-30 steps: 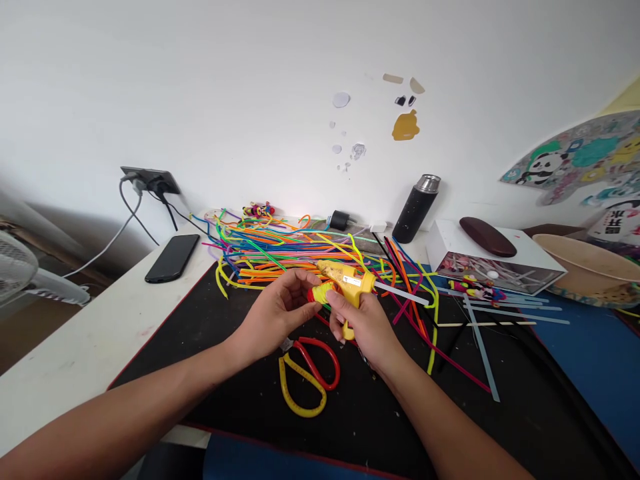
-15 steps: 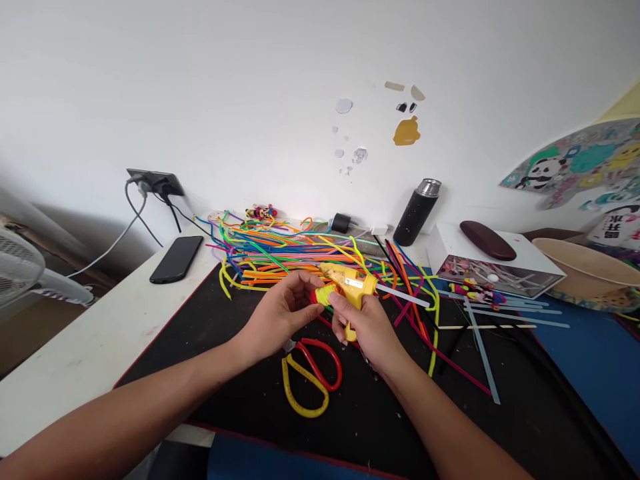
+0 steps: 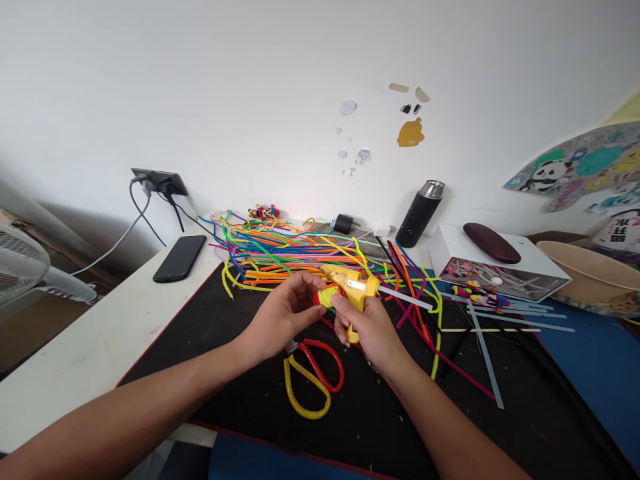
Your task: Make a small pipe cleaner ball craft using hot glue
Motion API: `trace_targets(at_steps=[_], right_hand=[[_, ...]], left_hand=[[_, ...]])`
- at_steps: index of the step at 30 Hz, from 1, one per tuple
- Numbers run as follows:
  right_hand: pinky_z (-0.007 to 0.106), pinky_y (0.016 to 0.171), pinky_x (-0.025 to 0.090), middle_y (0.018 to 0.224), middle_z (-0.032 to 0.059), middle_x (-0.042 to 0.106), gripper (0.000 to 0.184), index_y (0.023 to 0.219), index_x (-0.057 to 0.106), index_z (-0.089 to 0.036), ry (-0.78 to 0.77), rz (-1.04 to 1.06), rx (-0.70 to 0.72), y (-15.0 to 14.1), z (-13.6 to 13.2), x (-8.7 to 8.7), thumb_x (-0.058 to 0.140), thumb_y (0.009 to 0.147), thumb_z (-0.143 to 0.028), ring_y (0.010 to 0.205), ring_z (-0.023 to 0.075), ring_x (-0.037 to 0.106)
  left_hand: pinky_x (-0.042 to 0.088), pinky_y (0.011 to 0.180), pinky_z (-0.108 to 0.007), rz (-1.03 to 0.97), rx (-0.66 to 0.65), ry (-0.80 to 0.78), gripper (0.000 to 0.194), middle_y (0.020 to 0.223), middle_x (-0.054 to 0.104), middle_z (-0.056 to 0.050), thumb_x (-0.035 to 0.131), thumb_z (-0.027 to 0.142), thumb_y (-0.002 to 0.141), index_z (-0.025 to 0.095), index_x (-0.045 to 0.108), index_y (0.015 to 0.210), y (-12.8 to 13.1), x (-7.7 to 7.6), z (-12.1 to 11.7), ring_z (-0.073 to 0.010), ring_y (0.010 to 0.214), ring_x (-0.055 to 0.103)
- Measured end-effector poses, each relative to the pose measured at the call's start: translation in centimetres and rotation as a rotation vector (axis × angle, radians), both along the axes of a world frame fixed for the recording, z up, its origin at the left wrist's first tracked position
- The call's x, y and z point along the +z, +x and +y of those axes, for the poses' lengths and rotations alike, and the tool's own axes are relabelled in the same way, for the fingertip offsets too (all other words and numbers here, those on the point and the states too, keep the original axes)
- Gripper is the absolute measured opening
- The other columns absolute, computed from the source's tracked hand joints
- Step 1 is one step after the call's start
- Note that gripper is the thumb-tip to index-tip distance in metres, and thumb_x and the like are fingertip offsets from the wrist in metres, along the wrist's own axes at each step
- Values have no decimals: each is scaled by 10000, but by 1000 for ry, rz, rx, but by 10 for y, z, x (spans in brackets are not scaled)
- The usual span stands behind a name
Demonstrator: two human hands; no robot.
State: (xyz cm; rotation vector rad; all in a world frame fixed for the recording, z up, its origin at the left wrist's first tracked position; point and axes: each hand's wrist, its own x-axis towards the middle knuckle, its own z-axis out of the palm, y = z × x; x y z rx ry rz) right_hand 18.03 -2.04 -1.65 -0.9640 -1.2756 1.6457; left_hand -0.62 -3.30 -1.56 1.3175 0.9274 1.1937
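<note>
My left hand (image 3: 287, 310) is closed round a small bundle of wound pipe cleaner (image 3: 327, 296), yellow-green with red at its left end. In my right hand (image 3: 367, 327) is a yellow hot glue gun (image 3: 357, 288), gripped by the handle, its nozzle pointing left above the bundle. A clear glue stick (image 3: 407, 297) pokes out of the gun's back. My right thumb reaches to the bundle's right end; whether it presses there I cannot tell. Below the hands lie scissors (image 3: 307, 387) with one red and one yellow handle, their blades mostly hidden.
Behind the hands spreads a pile of coloured pipe cleaners (image 3: 280, 250). A black phone (image 3: 180, 259) lies at left. A black flask (image 3: 419, 215) stands near the wall, beside a white box (image 3: 500, 267). Loose glue sticks (image 3: 485, 353) and a small pipe-cleaner figure (image 3: 480, 295) lie at right.
The whole view has shifted slightly, so everything sits a little further right. Both hands keep their hold on the bundle and the glue gun, with no clear movement between them.
</note>
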Motion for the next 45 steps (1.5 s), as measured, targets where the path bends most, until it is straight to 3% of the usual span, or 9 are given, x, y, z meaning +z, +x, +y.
trace_targets(at_steps=[7, 23, 34, 45], right_hand=[[219, 409, 340, 497, -93, 491, 445, 962, 602, -207, 11, -22, 7, 0, 0, 0, 765, 848, -606, 379, 98, 461], [230, 404, 361, 477, -68, 506, 441, 816, 589, -221, 21, -66, -10, 0, -2, 3, 757, 865, -626, 386, 105, 465], [215, 383, 374, 545, -90, 500, 470, 956, 616, -207, 21, -20, -28, -1, -1, 2, 794, 828, -622, 386, 98, 485], [225, 399, 377, 528, -86, 501, 438, 955, 621, -206, 39, -56, -20, 0, -1, 0, 773, 860, -606, 392, 104, 483]], left_hand=[[511, 881, -337, -6, -12, -5, 314, 1007, 668, -30, 837, 233, 830, 204, 632, 1067, 2, 2, -1, -187, 962, 641], [532, 905, -334, -35, -38, -7, 319, 1013, 696, -34, 851, 224, 835, 201, 626, 1059, 3, 3, -1, -188, 983, 668], [527, 902, -332, -24, -22, -10, 339, 1021, 695, -32, 873, 237, 818, 200, 632, 1054, 3, 1, -1, -186, 974, 667], [519, 905, -333, -15, -40, -16, 314, 1035, 694, -34, 848, 224, 835, 199, 630, 1060, 2, 4, -1, -180, 965, 667]])
